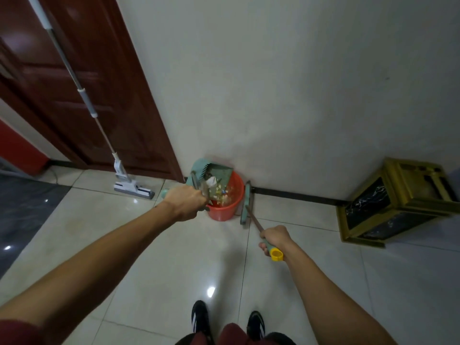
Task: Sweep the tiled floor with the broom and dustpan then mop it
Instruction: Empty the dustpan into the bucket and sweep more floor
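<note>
The left hand grips the teal plastic dustpan, tilted over the round red plastic bucket by the wall; the right hand grips the teal-handled broom.

sleeve: dark red | shoes: black, white stripes

I face a plain pale wall with a dark baseboard along its foot, and a dark red wooden door stands to my left. The floor is glossy light tile that mirrors ceiling lights, turning dark grey at the left edge. A gold-framed stand with black marbled panels sits by the wall on my right.
</note>
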Available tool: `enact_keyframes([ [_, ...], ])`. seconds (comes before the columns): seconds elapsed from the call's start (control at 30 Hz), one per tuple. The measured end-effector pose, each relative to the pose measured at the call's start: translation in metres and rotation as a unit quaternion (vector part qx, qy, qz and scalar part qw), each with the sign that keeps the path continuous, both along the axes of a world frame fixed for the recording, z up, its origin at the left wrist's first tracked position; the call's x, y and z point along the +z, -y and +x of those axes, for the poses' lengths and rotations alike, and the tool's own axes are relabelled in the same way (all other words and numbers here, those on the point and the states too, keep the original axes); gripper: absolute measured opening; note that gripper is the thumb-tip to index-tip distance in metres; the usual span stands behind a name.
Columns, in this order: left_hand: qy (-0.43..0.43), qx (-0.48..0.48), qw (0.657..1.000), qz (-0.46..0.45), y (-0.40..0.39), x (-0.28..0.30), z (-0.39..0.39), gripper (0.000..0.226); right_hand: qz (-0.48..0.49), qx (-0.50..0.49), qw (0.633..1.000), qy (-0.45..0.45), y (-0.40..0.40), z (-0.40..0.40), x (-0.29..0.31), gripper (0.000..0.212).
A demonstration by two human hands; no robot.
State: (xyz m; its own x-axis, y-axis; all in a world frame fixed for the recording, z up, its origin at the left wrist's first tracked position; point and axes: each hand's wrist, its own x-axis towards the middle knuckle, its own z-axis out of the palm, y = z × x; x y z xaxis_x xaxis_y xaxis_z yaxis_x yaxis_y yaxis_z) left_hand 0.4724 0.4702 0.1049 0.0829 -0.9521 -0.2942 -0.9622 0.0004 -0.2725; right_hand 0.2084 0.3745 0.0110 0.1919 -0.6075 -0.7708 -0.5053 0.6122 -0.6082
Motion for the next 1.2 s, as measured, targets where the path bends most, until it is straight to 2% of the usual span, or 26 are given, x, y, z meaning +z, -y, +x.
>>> enact_keyframes([
  [0.23, 0.047, -0.035, 0.998, 0.01, 0.026, 0.013, -0.028, 0.019, -0.01, 0.017, 1.0, 0.012, 0.02, -0.018, 0.002, 0.018],
  [0.5, 0.052, -0.124, 0.988, 0.08, 0.024, -0.02, -0.075, 0.015, 0.003, 0.026, 0.999, 0.019, 0.028, -0.026, -0.004, 0.018],
  [0.7, 0.06, -0.118, 0.986, 0.097, 0.029, -0.019, -0.085, 0.02, 0.008, 0.026, 0.999, 0.019, 0.031, -0.036, -0.009, 0.014],
  [0.87, 0.065, -0.106, 0.99, 0.071, 0.039, -0.003, -0.079, 0.025, 0.007, 0.027, 0.999, 0.02, 0.033, -0.042, -0.012, 0.016],
  [1.1, 0.076, -0.107, 0.989, 0.07, 0.04, -0.005, -0.093, 0.014, 0.007, 0.027, 0.999, 0.018, 0.03, -0.046, -0.013, 0.006],
  [1.2, 0.058, -0.112, 0.99, 0.07, 0.031, -0.014, -0.107, 0.012, 0.01, 0.031, 0.999, 0.017, 0.028, -0.05, -0.016, 0.013],
])
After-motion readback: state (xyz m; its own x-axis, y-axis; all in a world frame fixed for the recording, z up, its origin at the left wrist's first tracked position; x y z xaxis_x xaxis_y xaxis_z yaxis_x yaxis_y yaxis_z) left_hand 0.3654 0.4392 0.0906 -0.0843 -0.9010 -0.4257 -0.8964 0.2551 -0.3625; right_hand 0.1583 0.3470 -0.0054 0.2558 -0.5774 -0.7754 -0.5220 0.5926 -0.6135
